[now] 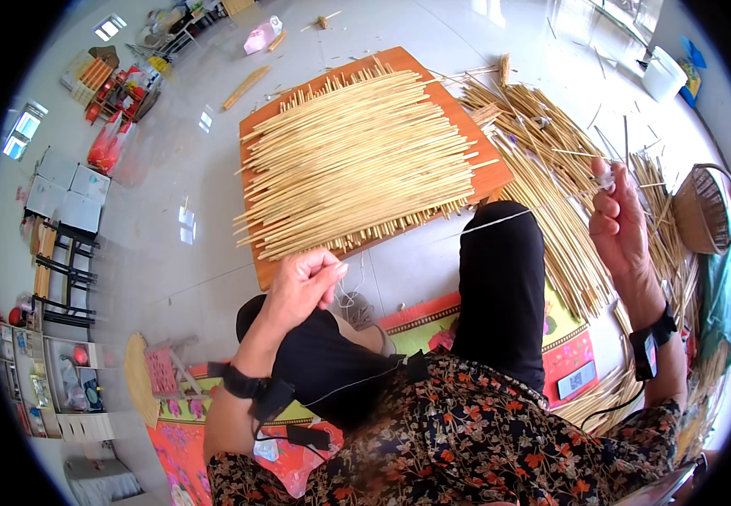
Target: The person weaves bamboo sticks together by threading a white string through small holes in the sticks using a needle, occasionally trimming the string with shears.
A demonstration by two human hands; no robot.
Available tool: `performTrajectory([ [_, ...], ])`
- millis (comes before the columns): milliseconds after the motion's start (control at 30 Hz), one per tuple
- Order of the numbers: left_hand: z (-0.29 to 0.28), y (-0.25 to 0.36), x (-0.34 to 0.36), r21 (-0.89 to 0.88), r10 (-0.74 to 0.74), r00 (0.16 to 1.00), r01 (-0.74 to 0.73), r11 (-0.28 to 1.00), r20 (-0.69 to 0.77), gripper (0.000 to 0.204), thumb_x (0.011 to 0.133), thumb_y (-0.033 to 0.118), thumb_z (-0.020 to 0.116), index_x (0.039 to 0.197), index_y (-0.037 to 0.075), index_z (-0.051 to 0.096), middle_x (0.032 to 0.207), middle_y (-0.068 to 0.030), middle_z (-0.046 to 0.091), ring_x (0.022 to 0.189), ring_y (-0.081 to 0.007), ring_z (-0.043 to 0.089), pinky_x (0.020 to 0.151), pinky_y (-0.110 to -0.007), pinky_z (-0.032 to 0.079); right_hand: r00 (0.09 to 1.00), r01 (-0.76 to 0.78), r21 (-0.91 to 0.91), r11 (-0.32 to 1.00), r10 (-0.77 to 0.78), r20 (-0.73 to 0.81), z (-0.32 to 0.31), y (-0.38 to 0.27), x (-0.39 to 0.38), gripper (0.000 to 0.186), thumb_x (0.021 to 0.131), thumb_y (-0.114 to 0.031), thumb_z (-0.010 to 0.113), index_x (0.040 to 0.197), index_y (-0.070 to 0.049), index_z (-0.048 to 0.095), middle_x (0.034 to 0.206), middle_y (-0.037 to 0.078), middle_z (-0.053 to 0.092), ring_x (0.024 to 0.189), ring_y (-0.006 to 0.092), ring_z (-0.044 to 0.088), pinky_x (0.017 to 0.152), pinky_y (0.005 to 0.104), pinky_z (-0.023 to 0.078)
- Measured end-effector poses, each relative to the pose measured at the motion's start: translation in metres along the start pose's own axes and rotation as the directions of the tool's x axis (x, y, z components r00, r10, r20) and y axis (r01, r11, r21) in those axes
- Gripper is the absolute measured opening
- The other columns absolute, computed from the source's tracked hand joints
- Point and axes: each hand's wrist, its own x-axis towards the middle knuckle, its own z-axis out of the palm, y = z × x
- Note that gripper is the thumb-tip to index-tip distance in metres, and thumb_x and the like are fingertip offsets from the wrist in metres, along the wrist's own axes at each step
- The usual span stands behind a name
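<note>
"Orange-brown wood, that tabletop (456, 114); what do you get around it?"

"On its right I see loose stalks (555, 249) spread thickly over the floor, a woven basket (696, 215) beyond them and a white bucket (663, 76) farther back. Nearer the wearer is a flowered mat (572, 356), with a phone-like rectangle (576, 379) lying on it."

"Anything in the way?"

"One black-trousered knee (500, 278) rises between the hands. From my view it overlaps the space just below the tabletop's near right corner; I can't tell whether they touch."

"And the work?"

"Straw-yellow sticks (357, 160) lie side by side on the tabletop in a dense layer, their ends uneven. Ends of other sticks poke out beneath, along the near and far edges. Pale thread (500, 221), very thin, slants above the knee; I can't follow it to both ends."

"The hands?"

"Left hand (302, 287): thumb and finger pinched on what looks like that thread, strands dangling below. Right hand (618, 223): raised over the floor stalks, fingers curled round a small whitish thing (606, 180), too blurred for me to identify."
</note>
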Motion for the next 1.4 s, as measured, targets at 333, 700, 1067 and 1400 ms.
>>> performTrajectory([
  [333, -0.013, 0.008, 0.07, 0.166, -0.17, 0.976, 0.146, 0.975, 0.14, 0.025, 0.098, 0.028, 0.065, 0.11, 0.006, 0.067, 0.06, 0.0041, 0.054, 0.052, -0.0033, 0.048, 0.048, -0.02, 0.041, 0.883, -0.28, -0.245, 0.928, 0.349, 0.315, 0.057, 0.01, 0.002, 0.026, 0.092, -0.018, 0.07, 0.088, -0.001, 0.05, 0.063, 0.015, 0.06, 0.039, 0.0156, 0.055, 0.029, 0.0232, 0.041],
  [700, 0.002, 0.007, 0.121, -0.275, -0.037, 0.987, 0.079, 0.958, 0.155, 0.036, 0.104, 0.037, 0.053, 0.109, 0.003, 0.065, 0.063, 0.0016, 0.054, 0.055, -0.0057, 0.05, 0.052, -0.02, 0.044, 0.936, -0.228, -0.793, 0.565, 0.35, -0.02, 0.015, 0.038, -0.015, 0.003, 0.094, -0.002, 0.061, 0.091, -0.002, 0.06, 0.074, 0.002, 0.063, 0.061, 0.0086, 0.063, 0.054, 0.0224, 0.05],
  [1067, -0.006, 0.006, 0.134, -0.587, -0.056, 0.992, 0.113, 0.802, 0.115, 0.03, 0.104, 0.031, 0.053, 0.109, 0.003, 0.065, 0.067, 0.0006, 0.057, 0.06, -0.0092, 0.054, 0.06, -0.025, 0.047, 0.878, -0.464, -0.732, 0.499, 0.37, -0.304, -0.004, 0.062, -0.011, 0.006, 0.089, -0.005, 0.063, 0.087, -0.003, 0.058, 0.065, 0.002, 0.058, 0.053, 0.0101, 0.059, 0.051, 0.0235, 0.048],
  [1400, -0.01, 0.005, 0.135, -0.632, -0.058, 0.995, 0.096, 0.769, 0.08, 0.029, 0.104, 0.03, 0.053, 0.109, 0.004, 0.065, 0.068, 0.0006, 0.057, 0.061, -0.0093, 0.053, 0.059, -0.024, 0.045, 0.86, -0.505, -0.651, 0.566, 0.39, -0.328, -0.01, 0.07, 0.0, 0.005, 0.09, -0.006, 0.062, 0.088, -0.003, 0.059, 0.068, 0.0, 0.056, 0.051, 0.0095, 0.057, 0.05, 0.0228, 0.046],
])
